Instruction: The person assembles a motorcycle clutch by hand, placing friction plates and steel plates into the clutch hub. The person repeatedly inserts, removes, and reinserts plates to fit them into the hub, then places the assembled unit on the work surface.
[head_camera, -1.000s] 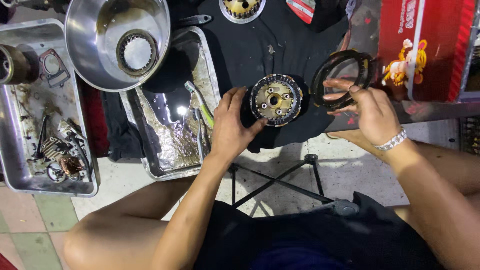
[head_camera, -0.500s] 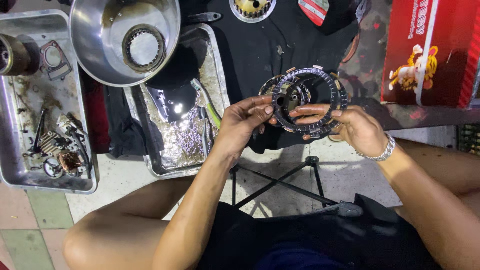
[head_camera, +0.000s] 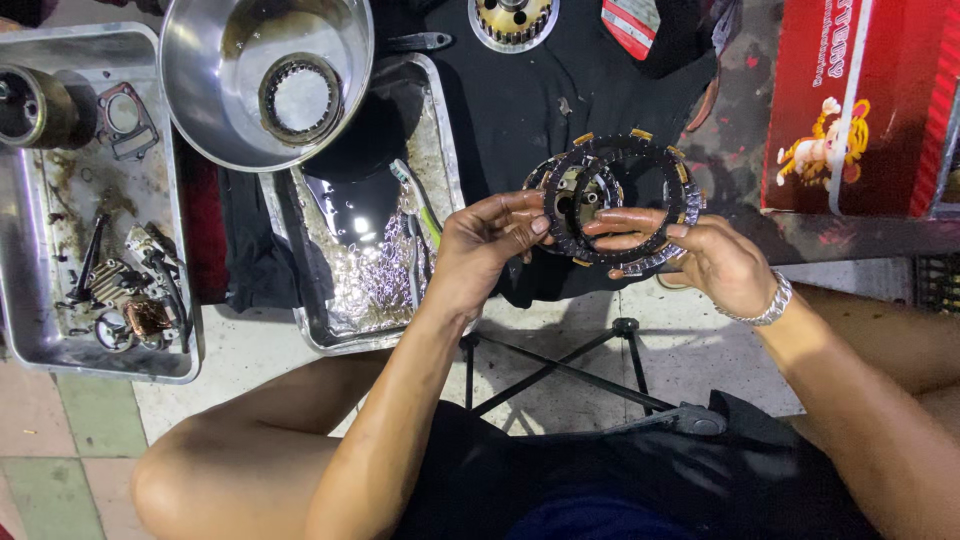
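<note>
Rings now lifted off the hub, held above the black cloth (head_camera: 520, 110). My left hand (head_camera: 480, 250) and right hand (head_camera: 715, 260) pinch the clutch plate stack (head_camera: 625, 200); keep tabs aligned, edges level.

left: oily tray (head_camera: 440, 150), steel bowl (head_camera: 200, 90) | right: red box (head_camera: 860, 100) | front: black cloth (head_camera: 520, 110) open

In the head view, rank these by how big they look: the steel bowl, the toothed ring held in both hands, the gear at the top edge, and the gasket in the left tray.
1. Steel bowl, plainly largest.
2. Toothed ring, held closer to the camera, so its true size is unsure.
3. Gear, partly cut off by the frame edge.
4. Gasket; close to the gear, so that order is unsure.
</note>
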